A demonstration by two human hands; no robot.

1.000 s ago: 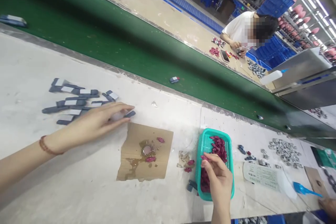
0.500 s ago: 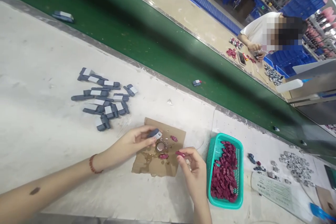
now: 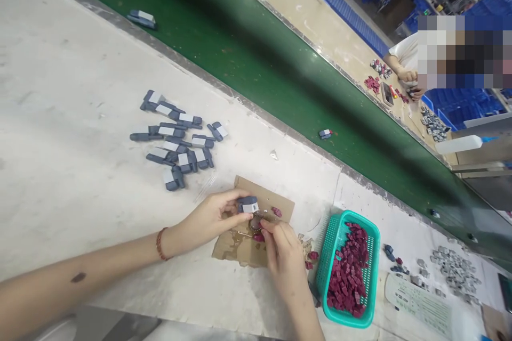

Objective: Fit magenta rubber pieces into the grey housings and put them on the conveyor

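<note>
Between the thumb and fingers of my left hand (image 3: 224, 212) is a blue-grey piece (image 3: 248, 204) with a light grey face, held over a brown cardboard sheet (image 3: 236, 248). My right hand (image 3: 282, 248) is pinched at the edge of a small round cap (image 3: 256, 222) on the cardboard; a dark red piece shows at its fingertips, mostly hidden. One dark red piece (image 3: 277, 212) lies on the cardboard above my right hand, and another (image 3: 259, 236) lies just below the cap.
A green basket (image 3: 374, 277) of dark red pieces stands at right. Several blue-grey pieces (image 3: 170, 131) lie at upper left. Grey parts (image 3: 454, 269) are scattered far right. Beyond runs a green conveyor (image 3: 240, 64) carrying a few pieces; a person works across it.
My right hand has moved left with its dark red piece, to the round cap. My left hand has turned the blue-grey piece so its light face shows more. The view has shifted.
</note>
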